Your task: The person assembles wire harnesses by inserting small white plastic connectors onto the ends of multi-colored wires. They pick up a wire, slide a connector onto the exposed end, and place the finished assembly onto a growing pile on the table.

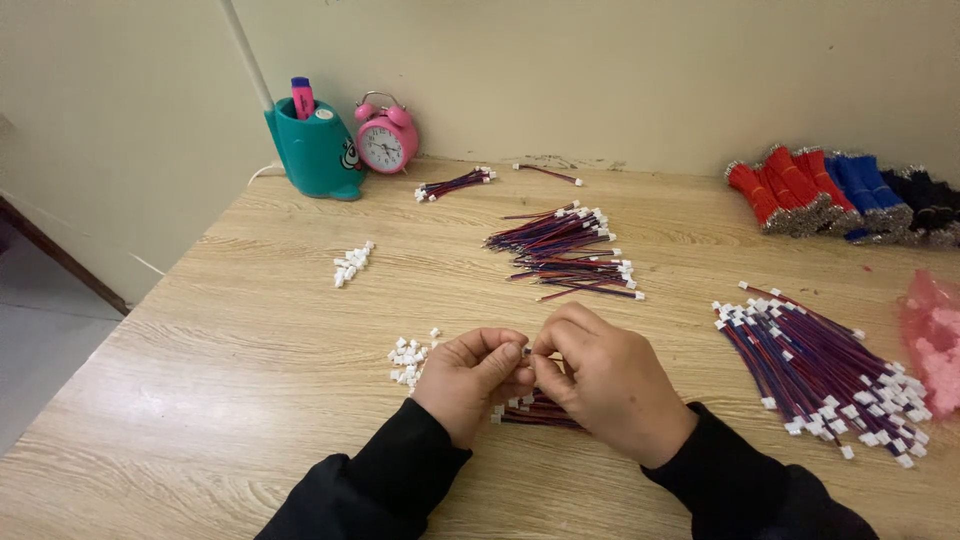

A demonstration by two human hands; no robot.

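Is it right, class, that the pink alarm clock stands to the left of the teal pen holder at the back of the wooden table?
Not quite. In the head view the pink alarm clock stands to the right of the teal pen holder, not the left. Both are indeed at the back of the wooden table.

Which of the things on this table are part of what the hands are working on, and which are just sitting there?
In use:
left hand
right hand
wires under the hands
loose white connectors
large wire bundle
finished wire pile

Lying about:
pink alarm clock
teal pen holder
red, blue and black wire bunches
pink bag
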